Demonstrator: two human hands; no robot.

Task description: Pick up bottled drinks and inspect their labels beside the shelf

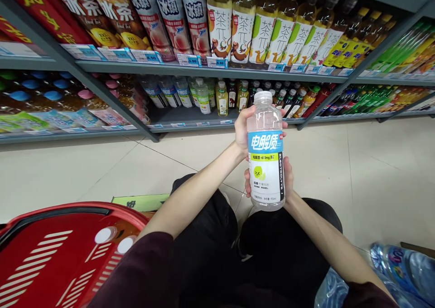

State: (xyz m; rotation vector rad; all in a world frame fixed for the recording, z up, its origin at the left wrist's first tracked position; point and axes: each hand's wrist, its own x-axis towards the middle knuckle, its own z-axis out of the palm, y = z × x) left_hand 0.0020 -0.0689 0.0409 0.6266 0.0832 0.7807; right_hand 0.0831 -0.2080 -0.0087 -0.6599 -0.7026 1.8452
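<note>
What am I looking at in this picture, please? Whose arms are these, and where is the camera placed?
No machine is here. The camera sits on a person's head and looks forward and down, so both arms are that person's own. The left hand grips the upper part of a clear bottle with a blue label; the right hand holds its lower part. Ahead stand shelves full of drinks. A red basket is at the lower left.
</note>
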